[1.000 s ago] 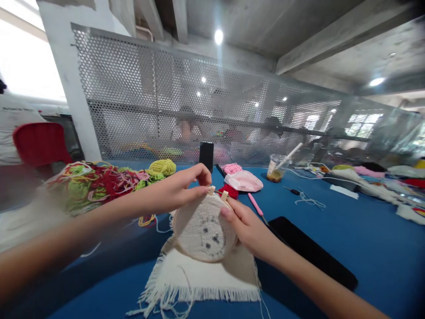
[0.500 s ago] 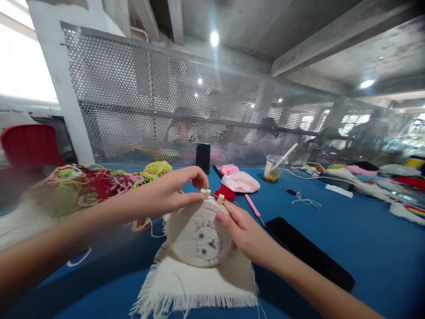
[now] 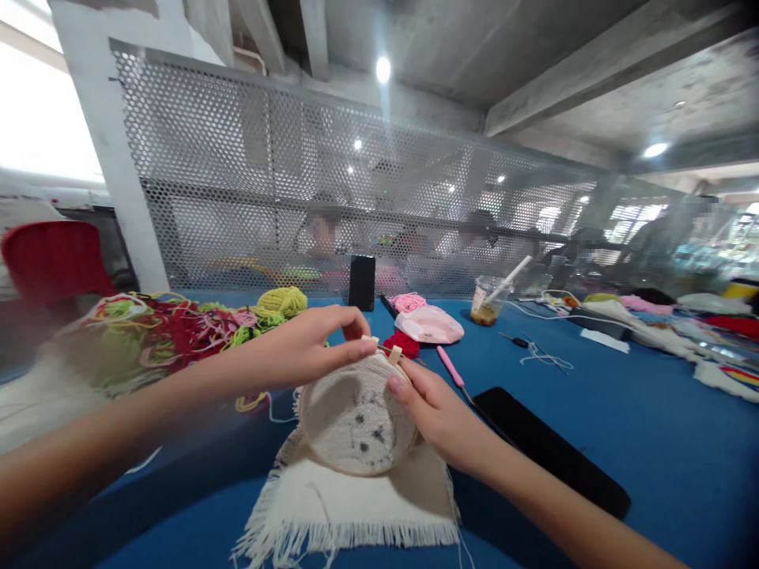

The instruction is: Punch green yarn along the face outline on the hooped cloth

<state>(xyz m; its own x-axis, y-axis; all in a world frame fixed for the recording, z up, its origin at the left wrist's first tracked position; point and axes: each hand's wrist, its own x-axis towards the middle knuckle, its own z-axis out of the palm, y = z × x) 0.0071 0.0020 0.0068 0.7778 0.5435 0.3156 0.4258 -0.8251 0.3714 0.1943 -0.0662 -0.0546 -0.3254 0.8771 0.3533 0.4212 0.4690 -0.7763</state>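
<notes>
A round embroidery hoop (image 3: 325, 465) is stretched with pale woven cloth marked with dark spots and a faint outline. The cloth's loose end, with its fringed edge (image 3: 379, 506), spreads below the hoop on the blue table. At the hoop's top, my left hand (image 3: 332, 340) has its thumb and curled fingers closed at the metal screw (image 3: 385, 348) between two small wooden blocks. The left block is mostly covered by the thumb. My right hand (image 3: 430, 403) grips the hoop's upper right rim, thumb on the cloth and fingers behind, partly hidden.
Tangled yarn (image 3: 178, 336) heaps at the left. Behind the hoop are a red yarn ball (image 3: 402, 344), a pink-white pouch (image 3: 430, 325) and an upright phone (image 3: 361, 283). A pink-handled tool (image 3: 451, 367), black phone (image 3: 551, 446) and drink cup (image 3: 483, 304) stand or lie rightward.
My left thumb has slid slightly right over the left wooden block and screw. The hoop and my right hand are almost unmoved.
</notes>
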